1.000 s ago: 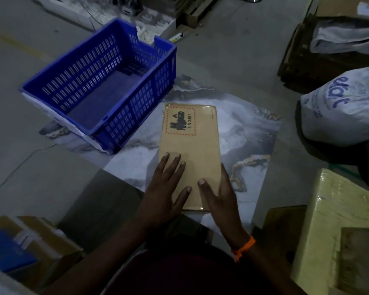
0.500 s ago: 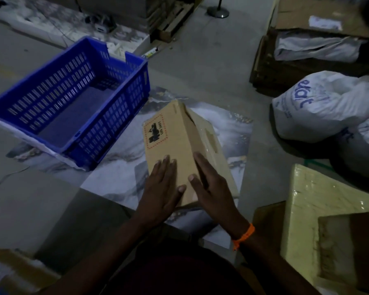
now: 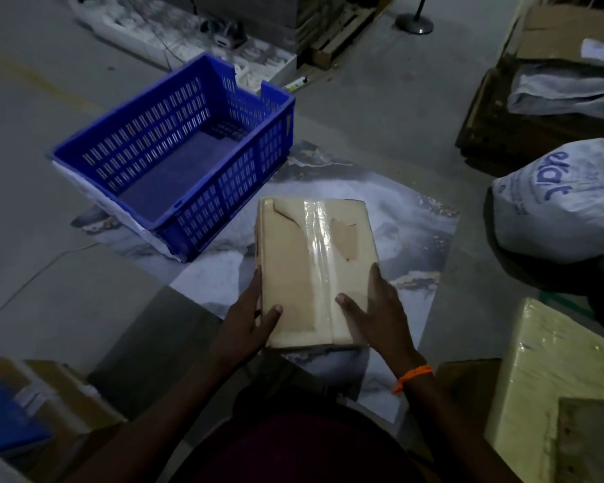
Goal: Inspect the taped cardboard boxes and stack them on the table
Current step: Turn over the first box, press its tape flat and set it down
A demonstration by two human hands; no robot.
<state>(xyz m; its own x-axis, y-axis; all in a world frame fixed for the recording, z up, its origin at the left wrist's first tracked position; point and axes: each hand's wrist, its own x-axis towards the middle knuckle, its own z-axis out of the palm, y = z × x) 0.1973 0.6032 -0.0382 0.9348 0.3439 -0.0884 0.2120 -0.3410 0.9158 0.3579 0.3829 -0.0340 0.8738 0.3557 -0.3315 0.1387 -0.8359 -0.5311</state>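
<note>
Flipped since 1 s ago: cardboard box (image 3: 311,259) now shows its taped seam up, not the label face. It lies on the marble-print table (image 3: 419,231), just beside the blue crate (image 3: 175,151). Left hand (image 3: 246,320) & right hand (image 3: 375,310) clasp its near end, thumbs on top, fingers down the sides. Best to check tape + torn patches along the whole seam, keep box level, then square it for stacking.

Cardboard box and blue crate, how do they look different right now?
The cardboard box is tan, solid and sealed with shiny tape; the blue crate has slotted walls and an open top. The left hand and right hand hold the box; nobody touches the crate. The crate is larger than the box. Both are rectangular.
</note>
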